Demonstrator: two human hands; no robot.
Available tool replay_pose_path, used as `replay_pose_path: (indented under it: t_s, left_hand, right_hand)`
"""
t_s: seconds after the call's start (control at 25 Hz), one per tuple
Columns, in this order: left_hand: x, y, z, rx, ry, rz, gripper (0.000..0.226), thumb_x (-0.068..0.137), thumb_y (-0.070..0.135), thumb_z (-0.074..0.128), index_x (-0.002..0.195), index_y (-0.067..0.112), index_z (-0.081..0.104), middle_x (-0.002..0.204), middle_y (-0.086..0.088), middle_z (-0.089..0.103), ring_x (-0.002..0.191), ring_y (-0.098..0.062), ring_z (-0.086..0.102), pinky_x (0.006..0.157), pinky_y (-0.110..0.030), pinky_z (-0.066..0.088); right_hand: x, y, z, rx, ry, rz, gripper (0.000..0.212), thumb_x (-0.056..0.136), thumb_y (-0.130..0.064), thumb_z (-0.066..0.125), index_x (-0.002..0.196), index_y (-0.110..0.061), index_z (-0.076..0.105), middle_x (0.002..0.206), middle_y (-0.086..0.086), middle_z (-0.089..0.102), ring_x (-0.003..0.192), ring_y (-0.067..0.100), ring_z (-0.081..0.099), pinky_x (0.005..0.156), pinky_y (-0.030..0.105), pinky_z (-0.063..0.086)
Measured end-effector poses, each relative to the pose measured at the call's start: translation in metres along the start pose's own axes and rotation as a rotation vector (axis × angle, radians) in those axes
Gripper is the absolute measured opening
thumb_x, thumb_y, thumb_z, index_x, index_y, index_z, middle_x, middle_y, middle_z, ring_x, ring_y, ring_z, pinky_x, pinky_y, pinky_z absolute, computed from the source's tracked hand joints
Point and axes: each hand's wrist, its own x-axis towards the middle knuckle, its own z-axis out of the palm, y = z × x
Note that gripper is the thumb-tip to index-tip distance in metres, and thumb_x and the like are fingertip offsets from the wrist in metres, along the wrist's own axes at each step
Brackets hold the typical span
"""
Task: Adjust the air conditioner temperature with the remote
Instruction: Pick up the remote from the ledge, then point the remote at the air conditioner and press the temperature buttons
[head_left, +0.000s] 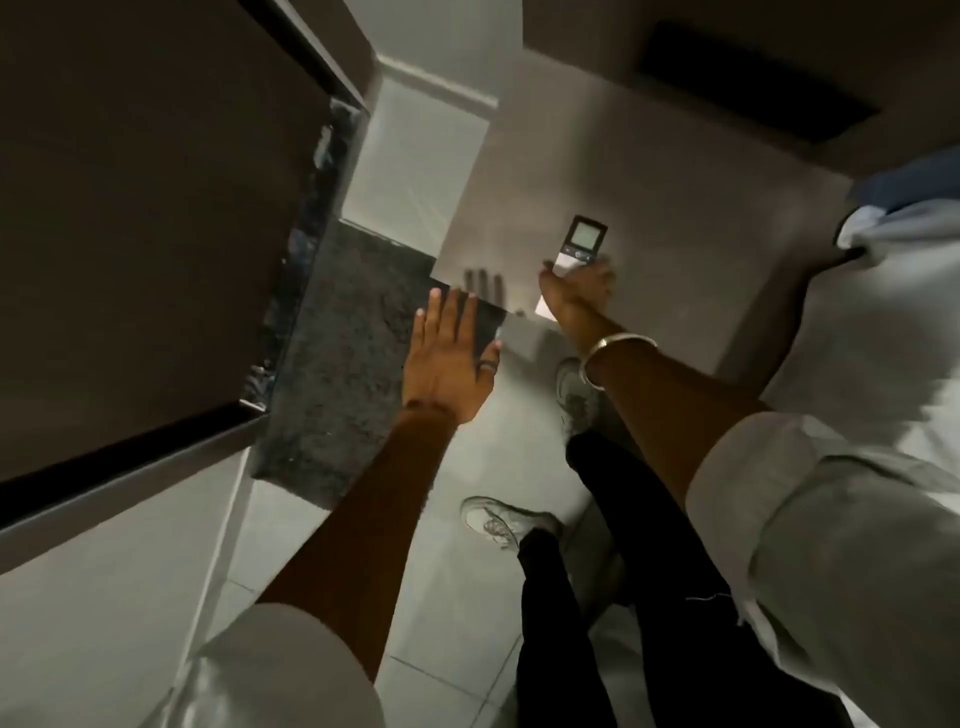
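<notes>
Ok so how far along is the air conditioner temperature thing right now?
Done: the remote is picked up, gripped at its lower end in the right hand and held out with its screen end pointing away. In hand: the thumb sits beside the buttons. The left hand is open and empty. Left: the temperature change itself; the screen is unreadable and no air conditioner shows.

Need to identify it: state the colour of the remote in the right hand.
The slim handheld remote has a black display top and white lower body, seen in the head view.
</notes>
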Motion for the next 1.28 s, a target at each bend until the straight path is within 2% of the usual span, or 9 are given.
replay_pose_path:
  t_s: [0.08, 0.16, 0.28, 0.36, 0.48, 0.6, 0.76, 0.96, 1.28]
  left_hand:
    - [0.026, -0.004, 0.030, -0.050, 0.013, -0.010, 0.074, 0.108, 0.049, 0.032, 0.166, 0.010, 0.008, 0.175, -0.016, 0.003, 0.162, -0.033, -0.008, 0.134, -0.047, -0.001]
    - [0.029, -0.008, 0.042, -0.042, 0.012, 0.017, 0.072, 0.109, 0.048, 0.033, 0.166, 0.010, 0.010, 0.175, -0.016, 0.004, 0.162, -0.033, -0.008, 0.134, -0.048, 0.000]
    - [0.012, -0.014, 0.036, -0.076, 0.054, 0.023, 0.072, 0.109, 0.048, 0.033, 0.166, 0.012, 0.008, 0.175, -0.015, 0.001, 0.162, -0.033, -0.009, 0.134, -0.048, 0.001]
    - [-0.009, -0.022, 0.014, -0.111, 0.148, -0.018, 0.072, 0.109, 0.048, 0.034, 0.167, 0.013, 0.009, 0.176, -0.013, 0.000, 0.162, -0.032, -0.009, 0.134, -0.047, 0.001]
    - [-0.053, -0.039, -0.058, -0.134, 0.337, -0.065, 0.071, 0.109, 0.047, 0.037, 0.166, 0.013, 0.014, 0.176, -0.012, 0.003, 0.162, -0.030, -0.007, 0.134, -0.048, 0.003]
    - [-0.111, -0.063, -0.156, -0.059, 0.554, -0.100, 0.070, 0.108, 0.048, 0.038, 0.166, 0.013, 0.018, 0.176, -0.011, 0.007, 0.163, -0.030, -0.003, 0.134, -0.049, 0.006]
    - [-0.236, -0.096, -0.329, 0.128, 0.975, -0.143, 0.070, 0.108, 0.047, 0.041, 0.165, 0.012, 0.020, 0.176, -0.012, 0.008, 0.163, -0.033, -0.001, 0.134, -0.048, 0.005]
    - [-0.423, -0.105, -0.496, 0.364, 1.513, -0.257, 0.073, 0.107, 0.047, 0.041, 0.165, 0.010, 0.018, 0.175, -0.016, 0.011, 0.161, -0.039, 0.002, 0.132, -0.045, -0.001]
    - [-0.622, -0.111, -0.575, 0.615, 1.961, -0.489, 0.080, 0.103, 0.053, 0.039, 0.166, 0.010, 0.016, 0.175, -0.013, 0.007, 0.162, -0.038, 0.004, 0.133, -0.053, 0.004]
  right_hand:
    - [0.025, -0.001, 0.014, -0.035, 0.132, 0.051, 0.100, 0.091, -0.048, 0.072, 0.162, 0.000, 0.020, 0.165, 0.022, 0.035, 0.151, 0.038, 0.041, 0.120, 0.044, 0.038]
    - [0.033, 0.000, 0.021, -0.006, 0.177, 0.059, 0.089, 0.088, -0.045, 0.073, 0.154, -0.003, 0.032, 0.153, 0.018, 0.048, 0.137, 0.035, 0.056, 0.109, 0.042, 0.049]
    - [0.029, -0.010, 0.019, 0.082, 0.029, 0.069, 0.070, 0.090, -0.047, 0.068, 0.143, -0.005, 0.051, 0.141, 0.012, 0.062, 0.124, 0.027, 0.067, 0.100, 0.035, 0.056]
    - [0.003, -0.023, 0.012, 0.321, -0.086, 0.079, 0.044, 0.087, -0.038, 0.075, 0.120, -0.011, 0.069, 0.113, 0.007, 0.076, 0.100, 0.027, 0.075, 0.084, 0.033, 0.060]
    - [-0.075, -0.063, -0.007, 0.526, -0.387, -0.012, 0.018, 0.081, -0.016, 0.081, 0.094, -0.013, 0.070, 0.073, 0.005, 0.071, 0.064, 0.027, 0.070, 0.053, 0.027, 0.058]
    - [-0.183, -0.126, -0.036, 0.591, -0.729, -0.326, 0.021, 0.077, 0.004, 0.081, 0.088, -0.008, 0.067, 0.062, 0.009, 0.075, 0.050, 0.030, 0.074, 0.048, 0.037, 0.062]
    - [-0.390, -0.225, -0.106, 0.570, -0.983, -0.879, 0.042, 0.083, 0.007, 0.082, 0.113, -0.013, 0.060, 0.087, 0.014, 0.078, 0.060, 0.030, 0.079, 0.054, 0.042, 0.066]
    - [-0.642, -0.273, -0.194, 0.503, -1.090, -1.433, 0.045, 0.089, 0.002, 0.080, 0.120, -0.011, 0.050, 0.097, 0.018, 0.070, 0.063, 0.027, 0.075, 0.060, 0.045, 0.067]
    - [-0.862, -0.258, -0.274, 0.418, -1.134, -1.955, 0.041, 0.089, -0.007, 0.083, 0.115, -0.018, 0.053, 0.089, 0.007, 0.075, 0.067, 0.027, 0.078, 0.063, 0.039, 0.066]
